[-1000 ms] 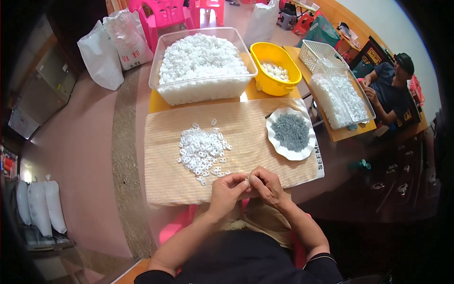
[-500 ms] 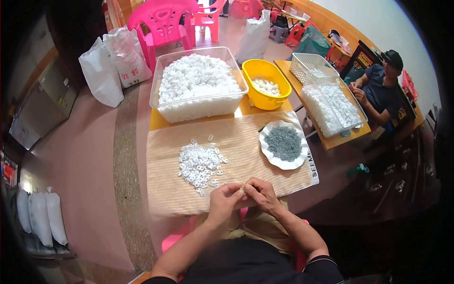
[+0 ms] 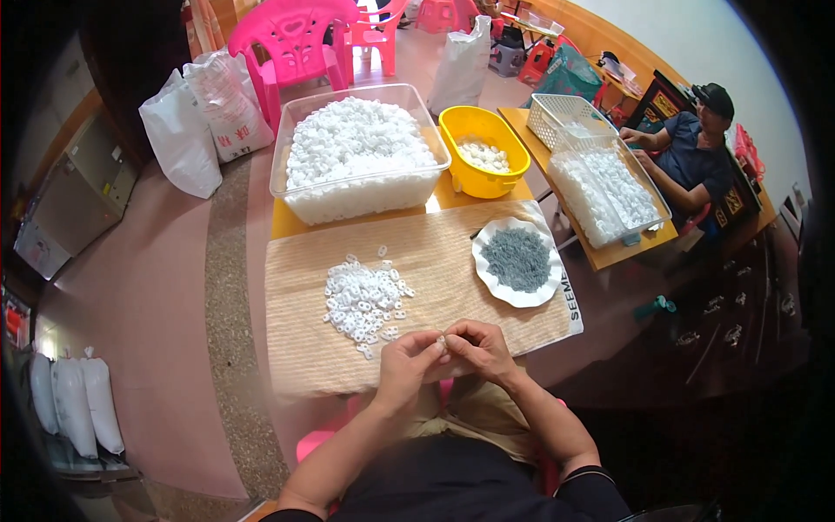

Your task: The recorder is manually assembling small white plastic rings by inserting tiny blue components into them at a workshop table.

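Both my hands meet just beyond the near edge of the cloth-covered table, thumbs and fingertips pinched together. Between the fingertips of my left hand (image 3: 407, 364) and my right hand (image 3: 484, 352) is a small whitish piece (image 3: 442, 342), mostly covered by the fingers. A loose pile of white plastic pieces with two holes (image 3: 364, 296) lies on the beige striped cloth (image 3: 417, 252), ahead and to the left of my hands. To their right, a white wavy-rimmed plate (image 3: 517, 298) carries a heap of small dark grey parts (image 3: 517, 259).
Behind the cloth stand a large clear bin (image 3: 361, 207) full of white pieces and a yellow tub (image 3: 478, 180) with whitish parts. At right, a co-worker (image 3: 696, 152) sits by another table with a clear bin (image 3: 644, 228) and a white basket (image 3: 557, 117). White sacks (image 3: 178, 139) stand left.
My fingertips have shifted slightly around the small piece, and more of it shows. The co-worker's hands have moved left, toward the bin. The whole view has shifted a little.
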`<move>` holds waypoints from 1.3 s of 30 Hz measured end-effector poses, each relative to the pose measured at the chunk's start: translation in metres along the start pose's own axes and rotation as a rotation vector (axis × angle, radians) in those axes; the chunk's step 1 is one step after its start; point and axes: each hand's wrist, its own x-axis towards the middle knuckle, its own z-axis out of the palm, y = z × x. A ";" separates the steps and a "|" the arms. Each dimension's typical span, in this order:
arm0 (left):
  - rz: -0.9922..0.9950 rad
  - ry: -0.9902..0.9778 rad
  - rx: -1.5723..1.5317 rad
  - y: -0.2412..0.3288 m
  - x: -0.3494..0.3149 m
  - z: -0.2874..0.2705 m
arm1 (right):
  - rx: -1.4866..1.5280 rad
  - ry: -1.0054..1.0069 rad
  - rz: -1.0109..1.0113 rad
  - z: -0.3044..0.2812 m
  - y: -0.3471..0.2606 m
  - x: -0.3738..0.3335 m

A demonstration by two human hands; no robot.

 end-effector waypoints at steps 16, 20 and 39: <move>0.004 -0.003 -0.005 0.002 -0.003 0.003 | -0.115 -0.069 -0.027 -0.003 -0.001 -0.002; 0.023 -0.033 0.036 0.004 -0.005 0.006 | -0.143 -0.091 -0.039 -0.006 -0.002 -0.003; -0.025 -0.007 -0.040 0.004 0.003 0.001 | 0.135 -0.043 0.141 -0.008 -0.002 0.005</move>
